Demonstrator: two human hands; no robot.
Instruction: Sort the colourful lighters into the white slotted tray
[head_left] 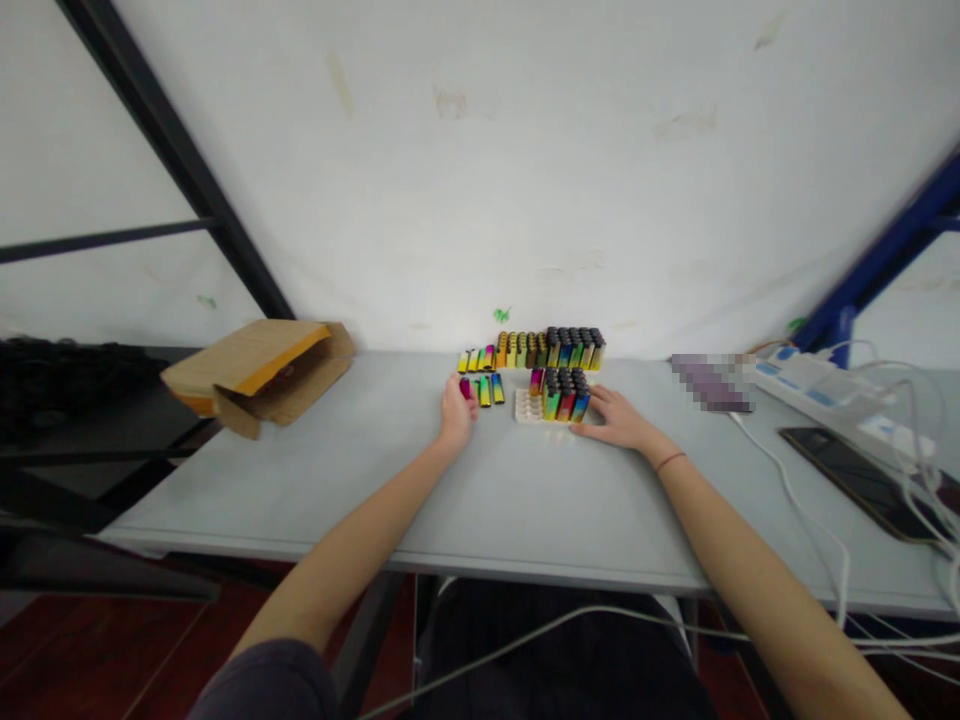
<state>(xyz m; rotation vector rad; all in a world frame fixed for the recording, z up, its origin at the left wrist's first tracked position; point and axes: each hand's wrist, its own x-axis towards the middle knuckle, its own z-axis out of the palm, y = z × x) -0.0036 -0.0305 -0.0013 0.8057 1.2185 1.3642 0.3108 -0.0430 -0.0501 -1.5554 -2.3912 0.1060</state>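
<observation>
My left hand (454,414) is closed around a magenta lighter (465,388), its fingers curled at the left end of a short row of lighters (485,390) lying on the table. Spread fingers of my right hand (619,420) rest against the right side of a pale tray (529,408) with holes. Packed upright in the right part of that tray are black-topped lighters (566,397) in several colours. A single magenta lighter (536,381) stands at the tray's back, left of them. Some of the tray's front-left holes show bare.
Behind stand a block of black-topped lighters (576,348) and yellowish lighters (521,350), with more lying flat (476,358) to their left. An open cardboard box (259,370) is at left. A phone (862,480), power strip (840,405) and white cables (795,500) occupy the right.
</observation>
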